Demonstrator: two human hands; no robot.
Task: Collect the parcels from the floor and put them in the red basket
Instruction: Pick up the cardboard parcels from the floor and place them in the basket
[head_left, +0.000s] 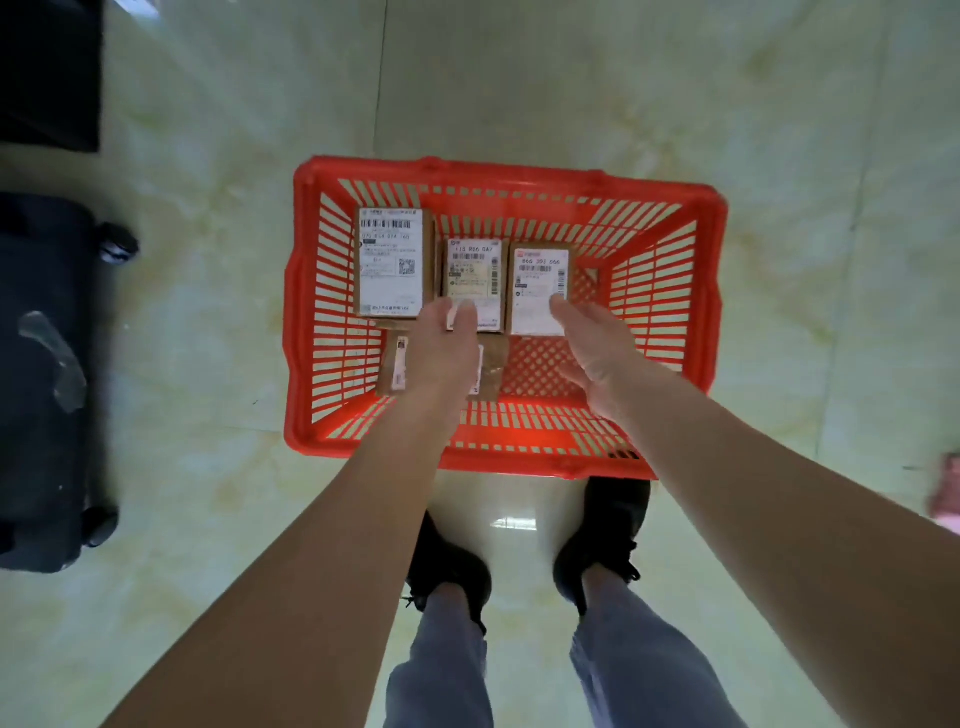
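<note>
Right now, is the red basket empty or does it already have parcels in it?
Not empty. The red basket holds at least four labelled parcels: three in a row, and another partly hidden under the left hand.

One head view looks steeply down, close above the basket (506, 179) at 12 o'clock on the floor (571, 78).

The left hand (447, 348) hides most of the near parcel (397, 366).

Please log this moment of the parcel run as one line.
left hand: open, empty | right hand: open, empty | both over red basket | parcels inside: four visible | floor in view: no parcels
</note>
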